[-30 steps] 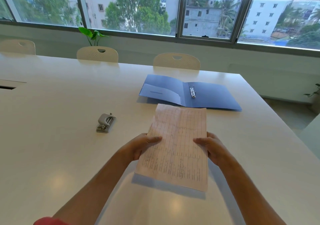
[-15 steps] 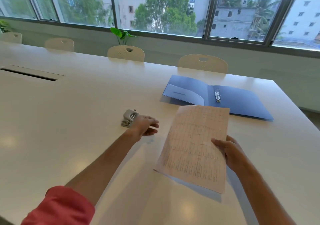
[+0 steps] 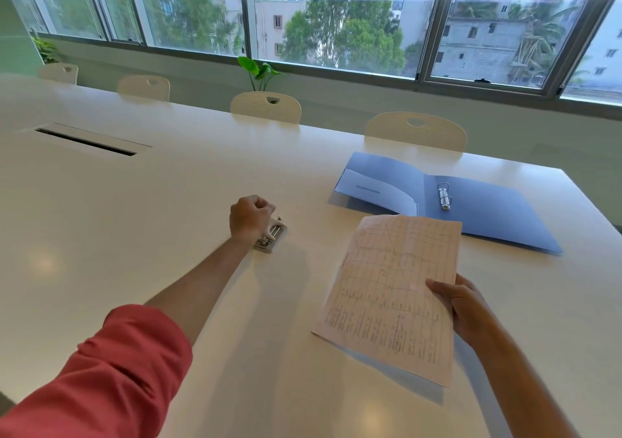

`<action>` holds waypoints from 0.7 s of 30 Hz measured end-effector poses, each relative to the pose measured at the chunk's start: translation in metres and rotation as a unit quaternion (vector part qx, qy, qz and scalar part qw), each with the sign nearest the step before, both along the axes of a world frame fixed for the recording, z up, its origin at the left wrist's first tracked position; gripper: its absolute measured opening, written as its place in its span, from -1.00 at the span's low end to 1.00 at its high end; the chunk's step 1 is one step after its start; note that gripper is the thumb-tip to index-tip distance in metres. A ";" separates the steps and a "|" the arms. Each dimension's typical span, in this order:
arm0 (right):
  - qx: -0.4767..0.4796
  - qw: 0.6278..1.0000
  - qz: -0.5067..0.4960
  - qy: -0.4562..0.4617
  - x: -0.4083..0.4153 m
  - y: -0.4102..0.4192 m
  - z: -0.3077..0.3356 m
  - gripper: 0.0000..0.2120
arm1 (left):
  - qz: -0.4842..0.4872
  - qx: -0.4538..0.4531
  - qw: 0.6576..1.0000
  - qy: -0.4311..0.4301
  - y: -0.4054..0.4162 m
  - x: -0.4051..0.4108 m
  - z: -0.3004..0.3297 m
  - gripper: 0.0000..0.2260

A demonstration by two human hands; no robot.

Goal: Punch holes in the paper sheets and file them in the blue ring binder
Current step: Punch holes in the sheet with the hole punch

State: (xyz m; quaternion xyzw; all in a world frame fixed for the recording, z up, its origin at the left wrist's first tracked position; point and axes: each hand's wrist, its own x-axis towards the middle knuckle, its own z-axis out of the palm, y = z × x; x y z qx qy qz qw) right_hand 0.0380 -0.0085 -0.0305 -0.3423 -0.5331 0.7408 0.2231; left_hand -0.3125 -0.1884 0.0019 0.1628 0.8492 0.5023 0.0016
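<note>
The blue ring binder (image 3: 488, 208) lies open on the white table (image 3: 134, 235) at the far right, its metal rings (image 3: 444, 195) showing in the middle. My right hand (image 3: 461, 306) holds the paper sheets (image 3: 390, 289), printed with a grid, by their right edge, lifted above the table in front of the binder. A small grey hole punch (image 3: 271, 237) rests on the table to the left of the sheets. My left hand (image 3: 250, 218) is closed over its far end, hiding part of it.
Several cream chairs (image 3: 266, 106) line the table's far side under a row of windows. A dark cable slot (image 3: 85, 141) is cut into the table at the left. A green plant (image 3: 259, 72) stands behind the chairs.
My left hand let go of the sheets, reached left to the hole punch and closed on it. The right hand alone now holds the sheets. The view swung left.
</note>
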 end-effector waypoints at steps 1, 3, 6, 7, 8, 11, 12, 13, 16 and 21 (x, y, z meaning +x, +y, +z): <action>-0.001 1.000 0.001 -0.002 -0.001 0.001 -0.001 -0.70 | 0.007 -0.015 1.000 -0.010 -0.001 -0.003 -0.003 -0.89; -0.001 1.000 0.003 -0.006 -0.003 0.003 -0.002 -0.71 | 0.006 -0.057 0.997 -0.043 -0.001 -0.008 -0.009 -0.83; 0.007 1.000 0.004 -0.015 -0.005 0.004 -0.005 -0.71 | -0.027 -0.115 0.988 -0.100 -0.001 -0.011 -0.016 -0.72; 0.011 1.000 0.005 -0.019 -0.005 0.004 -0.006 -0.71 | -0.033 -0.124 0.985 -0.111 -0.001 -0.012 -0.017 -0.70; 0.016 1.000 0.005 -0.023 -0.006 0.004 -0.006 -0.71 | -0.034 -0.131 0.984 -0.118 0.000 -0.014 -0.020 -0.71; 0.027 0.999 0.010 -0.032 -0.007 0.006 -0.004 -0.74 | -0.030 -0.137 0.982 -0.129 0.002 -0.019 -0.023 -0.77; 0.029 0.999 0.012 -0.036 -0.007 0.006 -0.004 -0.75 | -0.032 -0.128 0.982 -0.135 0.003 -0.021 -0.024 -0.77; 0.030 0.999 0.015 -0.039 -0.007 0.006 -0.004 -0.75 | -0.037 -0.111 0.982 -0.148 0.004 -0.023 -0.026 -0.78; 0.034 0.998 0.021 -0.050 -0.007 0.006 -0.006 -0.76 | -0.047 -0.043 0.980 -0.189 0.008 -0.026 -0.031 -0.83; 0.024 0.998 0.028 -0.043 -0.006 0.009 -0.005 -0.77 | -0.039 0.063 0.968 -0.241 0.011 -0.018 -0.036 -0.83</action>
